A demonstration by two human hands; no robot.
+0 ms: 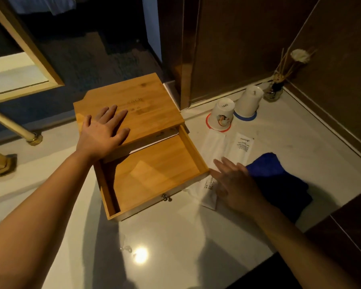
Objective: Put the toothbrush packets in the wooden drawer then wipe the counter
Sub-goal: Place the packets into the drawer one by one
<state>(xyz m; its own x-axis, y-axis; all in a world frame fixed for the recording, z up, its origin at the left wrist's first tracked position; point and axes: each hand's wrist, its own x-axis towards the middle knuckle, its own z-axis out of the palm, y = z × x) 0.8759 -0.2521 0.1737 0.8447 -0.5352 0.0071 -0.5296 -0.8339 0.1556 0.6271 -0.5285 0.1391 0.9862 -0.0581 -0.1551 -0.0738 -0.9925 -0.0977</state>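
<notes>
Your left hand (103, 132) lies flat, fingers spread, on the wooden box (131, 107). Its drawer (154, 174) stands pulled out toward you. Your right hand (236, 184), fingers open and holding nothing, rests on the white toothbrush packets (227, 149) on the counter (175, 236), right of the drawer, beside a blue cloth (279, 180).

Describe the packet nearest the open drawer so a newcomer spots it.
Start at the wooden box; its drawer is pulled out. Right of the drawer's front corner lies a white packet, beneath the right hand. Unlike the others, it reads BRUSHING.
</notes>
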